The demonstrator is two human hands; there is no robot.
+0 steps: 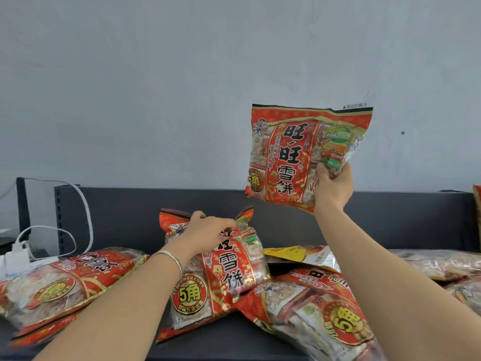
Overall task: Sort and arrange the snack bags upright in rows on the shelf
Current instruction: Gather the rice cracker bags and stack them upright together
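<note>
Both hands grip red snack bags above the shelf (260, 342).
Right hand (334, 186) fingers clamp the lower corner of the raised bag (299, 152), upright before the grey wall (156, 87). Left hand (208, 230) fingers curl over the top of the middle bag (223, 272), tilted among flat bags (65, 280).

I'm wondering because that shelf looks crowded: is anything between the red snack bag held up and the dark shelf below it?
Yes. Under the raised red snack bag in the right hand, a yellow-and-silver bag and a flat-lying red bag cover the dark shelf. The left hand grips an upright red bag beside them.
</note>
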